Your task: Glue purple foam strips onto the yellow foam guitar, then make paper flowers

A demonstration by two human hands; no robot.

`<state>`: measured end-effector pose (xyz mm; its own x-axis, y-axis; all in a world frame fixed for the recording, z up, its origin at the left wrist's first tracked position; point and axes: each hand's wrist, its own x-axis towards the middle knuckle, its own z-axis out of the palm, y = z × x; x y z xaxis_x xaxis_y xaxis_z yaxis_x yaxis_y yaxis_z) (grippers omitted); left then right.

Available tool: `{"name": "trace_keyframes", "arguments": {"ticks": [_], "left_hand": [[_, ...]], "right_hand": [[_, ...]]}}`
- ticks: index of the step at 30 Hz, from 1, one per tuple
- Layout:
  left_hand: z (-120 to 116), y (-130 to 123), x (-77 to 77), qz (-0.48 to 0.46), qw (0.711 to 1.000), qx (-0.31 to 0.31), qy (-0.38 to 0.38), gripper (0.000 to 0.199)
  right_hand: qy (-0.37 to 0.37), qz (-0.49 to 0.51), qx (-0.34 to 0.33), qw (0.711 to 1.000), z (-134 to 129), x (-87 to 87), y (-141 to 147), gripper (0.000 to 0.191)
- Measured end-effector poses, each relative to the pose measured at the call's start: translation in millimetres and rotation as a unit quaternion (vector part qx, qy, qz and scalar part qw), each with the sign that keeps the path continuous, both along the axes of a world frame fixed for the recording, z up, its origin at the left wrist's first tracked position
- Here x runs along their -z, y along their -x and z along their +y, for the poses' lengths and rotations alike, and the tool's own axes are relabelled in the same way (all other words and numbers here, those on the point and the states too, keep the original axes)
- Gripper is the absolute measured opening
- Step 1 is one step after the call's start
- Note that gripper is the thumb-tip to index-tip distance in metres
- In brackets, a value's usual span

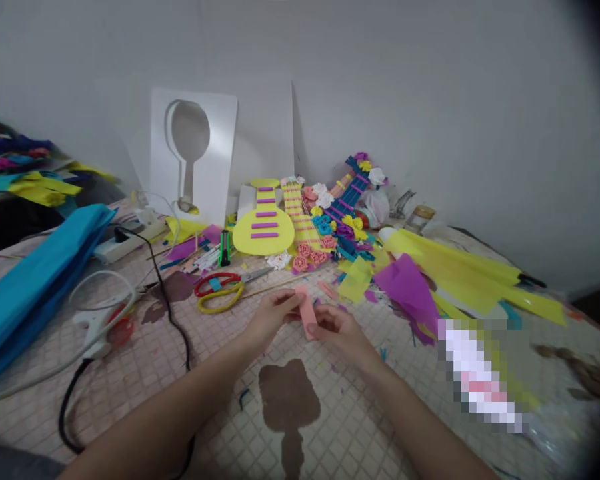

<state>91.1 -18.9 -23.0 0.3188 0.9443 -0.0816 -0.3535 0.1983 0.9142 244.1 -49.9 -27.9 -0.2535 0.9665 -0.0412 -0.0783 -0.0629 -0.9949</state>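
Note:
A small pink strip is held upright, slightly tilted, between both hands over the middle of the table. My left hand pinches its upper left side. The thumb of my right hand presses on its lower end, with the fingers behind it. Just beyond the hands lie more pink scraps. Scissors with red and yellow handles rest to the left, partly open. Behind them stands a yellow guitar-shaped cutout with purple bars, beside guitar shapes decorated with paper flowers.
At left are a blue paper roll, a white glue gun, a black cable and a power strip. A green cutter lies behind the scissors. Purple paper and yellow sheets lie at right. A white board leans on the wall.

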Motion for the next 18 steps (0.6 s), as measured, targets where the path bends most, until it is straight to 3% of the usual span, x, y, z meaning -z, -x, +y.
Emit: {"name": "trace_keyframes", "arguments": {"ticks": [7, 11, 18], "left_hand": [[-7, 3, -3.8, -0.001, 1.0, -0.015, -0.01, 0.022], [-10, 2, -7.2, 0.012, 1.0, -0.012, -0.024, 0.021], [-10, 2, -8.3, 0.004, 0.998, -0.055, 0.0, 0.018]], "right_hand": [[-0.025, -0.056, 0.022, 0.998, -7, -6.6, 3, 0.026], [-0.035, -0.099, 0.0, 0.994, -9, -4.5, 2, 0.023], [-0.046, -0.172, 0.009, 0.984, -11, -5.1, 1, 0.028]]}}
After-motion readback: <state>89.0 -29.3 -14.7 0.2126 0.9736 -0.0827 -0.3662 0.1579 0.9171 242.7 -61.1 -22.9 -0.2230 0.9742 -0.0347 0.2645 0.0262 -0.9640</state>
